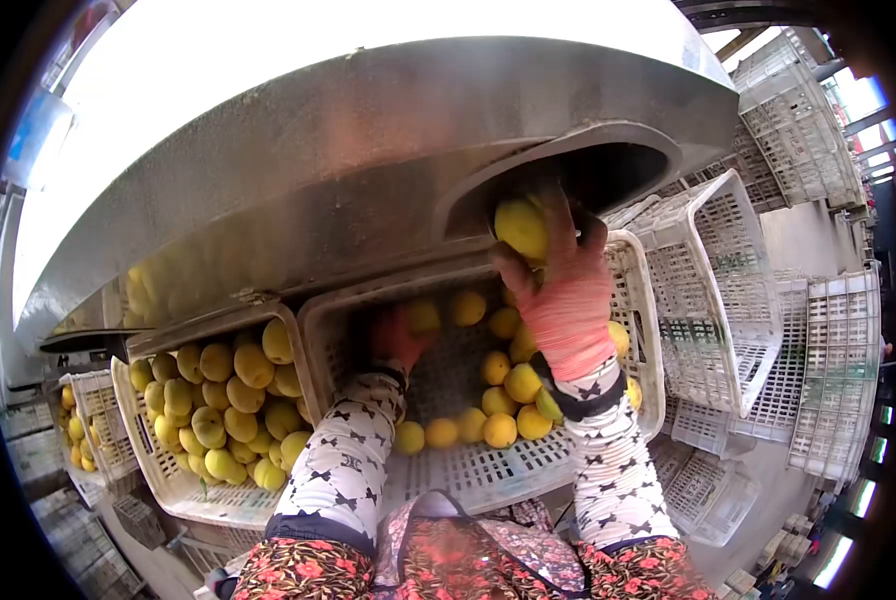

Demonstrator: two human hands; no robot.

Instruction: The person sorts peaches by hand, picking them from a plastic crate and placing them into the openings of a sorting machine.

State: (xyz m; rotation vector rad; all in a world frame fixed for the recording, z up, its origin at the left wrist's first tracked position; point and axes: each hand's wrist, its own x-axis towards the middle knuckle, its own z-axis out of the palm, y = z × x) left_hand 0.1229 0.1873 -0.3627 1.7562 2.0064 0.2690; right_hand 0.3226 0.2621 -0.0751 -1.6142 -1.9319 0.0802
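Note:
My right hand (568, 295), in a pinkish-orange glove, has its fingers closed around a round yellow fruit (521, 229) at the mouth of a dark oval opening (613, 172) in a metal panel. Lower and further left, my left hand (398, 338) reaches into a white plastic crate (528, 478), in the shade beneath the panel. Its fingers are blurred and appear closed on another yellow fruit (424, 317). Several loose yellow fruits (500, 429) lie in this crate, mostly in its right half and along the near side.
To the left stands a second white crate (193, 500) heaped with yellow fruit (209, 427). The wide metal panel (298, 170) overhangs both crates. On the right, tilted and stacked plastic crates (743, 290) crowd the floor. Another crate with fruit (106, 430) sits at the far left.

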